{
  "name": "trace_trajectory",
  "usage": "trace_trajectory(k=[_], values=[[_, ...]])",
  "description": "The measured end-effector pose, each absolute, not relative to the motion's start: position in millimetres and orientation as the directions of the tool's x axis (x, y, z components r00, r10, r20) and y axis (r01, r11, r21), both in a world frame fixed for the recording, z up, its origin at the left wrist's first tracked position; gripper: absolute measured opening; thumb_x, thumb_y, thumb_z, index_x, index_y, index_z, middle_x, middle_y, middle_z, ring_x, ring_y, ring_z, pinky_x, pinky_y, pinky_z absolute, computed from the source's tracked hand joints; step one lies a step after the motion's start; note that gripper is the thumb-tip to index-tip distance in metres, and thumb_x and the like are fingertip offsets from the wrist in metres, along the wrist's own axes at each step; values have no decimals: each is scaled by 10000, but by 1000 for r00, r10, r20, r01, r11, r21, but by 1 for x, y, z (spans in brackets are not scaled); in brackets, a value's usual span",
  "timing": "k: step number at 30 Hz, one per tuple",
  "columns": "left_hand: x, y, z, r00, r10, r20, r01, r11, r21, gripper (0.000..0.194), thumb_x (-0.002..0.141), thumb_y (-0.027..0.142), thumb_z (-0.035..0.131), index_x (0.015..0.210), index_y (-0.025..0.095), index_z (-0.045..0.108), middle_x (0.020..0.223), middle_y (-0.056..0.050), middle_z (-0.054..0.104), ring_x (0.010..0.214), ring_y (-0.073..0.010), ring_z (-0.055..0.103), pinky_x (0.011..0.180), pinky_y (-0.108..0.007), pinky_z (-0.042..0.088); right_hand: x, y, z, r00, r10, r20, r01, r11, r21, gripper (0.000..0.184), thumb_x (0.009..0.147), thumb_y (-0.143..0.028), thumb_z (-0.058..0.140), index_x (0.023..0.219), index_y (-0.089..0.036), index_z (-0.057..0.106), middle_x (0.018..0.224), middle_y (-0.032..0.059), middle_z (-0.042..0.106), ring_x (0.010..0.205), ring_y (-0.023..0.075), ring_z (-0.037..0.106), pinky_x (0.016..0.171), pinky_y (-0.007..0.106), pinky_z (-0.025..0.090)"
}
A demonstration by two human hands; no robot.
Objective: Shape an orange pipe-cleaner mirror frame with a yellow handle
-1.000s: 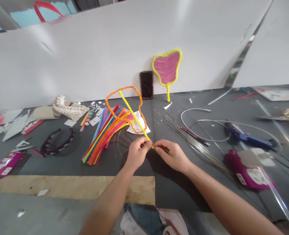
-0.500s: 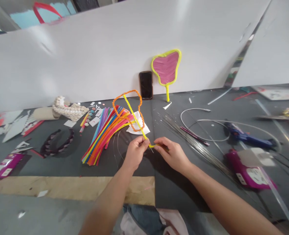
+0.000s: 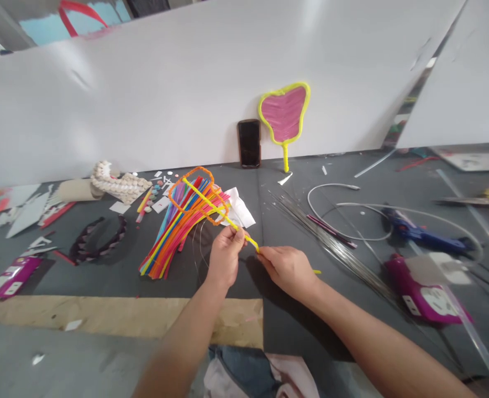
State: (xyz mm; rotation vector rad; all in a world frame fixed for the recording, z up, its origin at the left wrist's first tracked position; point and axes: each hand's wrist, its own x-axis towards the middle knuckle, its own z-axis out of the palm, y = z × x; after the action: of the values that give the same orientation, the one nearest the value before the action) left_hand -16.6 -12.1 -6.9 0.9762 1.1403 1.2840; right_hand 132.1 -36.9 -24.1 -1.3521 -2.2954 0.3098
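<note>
A yellow pipe cleaner (image 3: 205, 197) runs as a stem across an orange pipe-cleaner loop (image 3: 170, 194). My left hand (image 3: 224, 255) pinches this yellow stem just below the loop. At the stem's lower end, my right hand (image 3: 288, 269) is closed on the yellow pipe cleaner, and a short yellow tip sticks out behind that hand. A small stretch of twisted yellow shows between the two hands. The loop hangs tilted over a bundle of coloured pipe cleaners (image 3: 165, 243). Beyond, a finished-looking pink fan with a yellow rim (image 3: 283, 113) leans on the white board.
A phone (image 3: 249, 143) stands against the white board (image 3: 165, 83). To the right lie thin wires (image 3: 331, 243), a blue glue gun (image 3: 430, 235), a magenta power strip (image 3: 422, 293) and scissors (image 3: 472, 200). A braided headband (image 3: 97, 240) and paper scraps are on the left.
The orange loop has swung left and down, over the pipe-cleaner bundle. My right hand has turned over the stem's lower end, and a yellow tip now shows behind it.
</note>
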Motion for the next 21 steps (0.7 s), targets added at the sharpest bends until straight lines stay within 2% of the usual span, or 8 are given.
trace_trajectory(k=[7, 10, 13, 17, 21], values=[[-19, -12, -14, -99, 994, 53, 103, -43, 994, 191, 812, 338, 555, 709, 177, 564, 667, 14, 564, 635, -111, 497, 633, -231, 392, 127, -43, -24, -533, 780, 328, 652, 626, -427, 254, 913, -241, 421, 738, -178, 595, 620, 32, 642, 548, 126, 550, 554, 242, 299], [-20, -13, -13, -78, 991, 112, 230, -91, 969, 180, 823, 325, 524, 721, 182, 562, 665, 14, 577, 645, -123, 518, 642, -238, 403, 130, -44, -18, -547, 757, 357, 587, 651, -481, 251, 915, -245, 412, 748, -179, 587, 627, 30, 633, 563, 125, 547, 573, 234, 320], [-21, -14, -11, -47, 988, 148, 310, -127, 942, 175, 828, 317, 503, 723, 186, 556, 671, 19, 579, 646, -127, 525, 642, -236, 404, 135, -43, -9, -489, 794, 360, 559, 603, -570, 256, 922, -262, 397, 775, -183, 590, 646, 29, 625, 600, 128, 556, 603, 225, 350], [-21, -15, -8, 7, 991, 131, 282, -127, 951, 200, 827, 339, 510, 709, 183, 554, 689, 14, 569, 640, -123, 501, 626, -229, 392, 145, -36, -4, -322, 892, 317, 576, 451, -682, 260, 925, -297, 385, 838, -191, 607, 666, 21, 625, 601, 126, 566, 587, 214, 366], [-18, -16, -8, 40, 998, 56, 87, -59, 994, 216, 809, 368, 559, 714, 173, 572, 690, 1, 572, 640, -119, 488, 634, -231, 392, 151, -29, -6, -205, 947, 247, 612, 321, -722, 261, 917, -329, 393, 831, -208, 609, 658, 5, 634, 547, 118, 554, 535, 207, 346]])
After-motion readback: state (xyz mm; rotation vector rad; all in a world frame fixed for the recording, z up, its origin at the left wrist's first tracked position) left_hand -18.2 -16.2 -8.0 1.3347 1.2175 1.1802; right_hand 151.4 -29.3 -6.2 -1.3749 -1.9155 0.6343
